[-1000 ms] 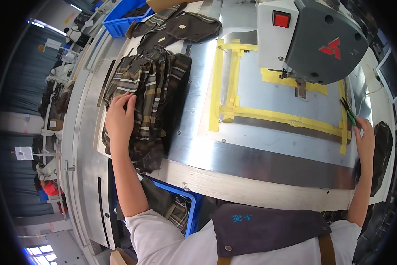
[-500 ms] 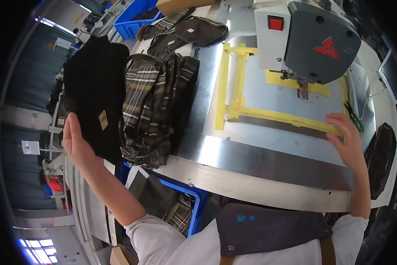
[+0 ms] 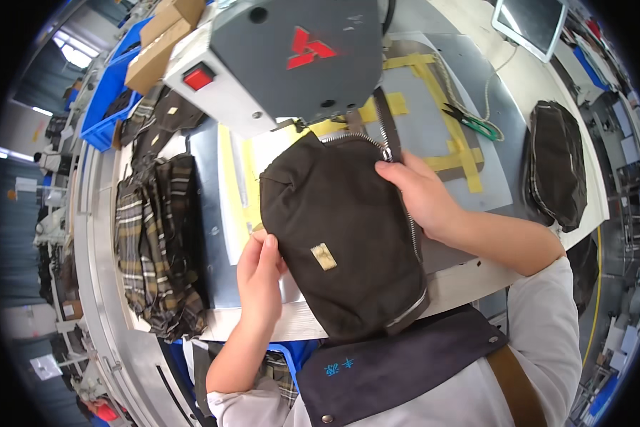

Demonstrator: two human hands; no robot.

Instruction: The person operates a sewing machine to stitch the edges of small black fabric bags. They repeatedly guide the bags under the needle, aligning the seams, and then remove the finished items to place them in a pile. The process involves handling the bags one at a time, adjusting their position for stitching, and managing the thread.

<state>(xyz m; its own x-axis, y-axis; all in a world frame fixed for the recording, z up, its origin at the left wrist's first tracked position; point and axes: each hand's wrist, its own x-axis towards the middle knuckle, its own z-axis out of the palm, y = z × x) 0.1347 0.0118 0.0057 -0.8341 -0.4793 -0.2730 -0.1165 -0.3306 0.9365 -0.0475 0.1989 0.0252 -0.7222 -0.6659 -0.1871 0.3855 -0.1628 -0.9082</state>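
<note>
A dark brown zippered fabric bag with a small beige label hangs tilted in front of me, its upper end under the sewing machine head. At its left edge, my left hand pinches the cloth between thumb and fingers. My right hand grips the right edge beside the metal zipper, thumb on top. Behind the bag, the metal machine bed with yellow tape is partly covered. The bag hides the needle area and some of my fingertips.
Folded plaid pieces lie on the left of the table. Dark labelled pieces and blue bins are behind them. On the right are green-handled scissors, another dark zippered bag and a tablet.
My view has turned right. Both hands, apart before, have come together on the dark bag in front of the machine. The dark labelled piece beside the plaid pile is no longer there.
</note>
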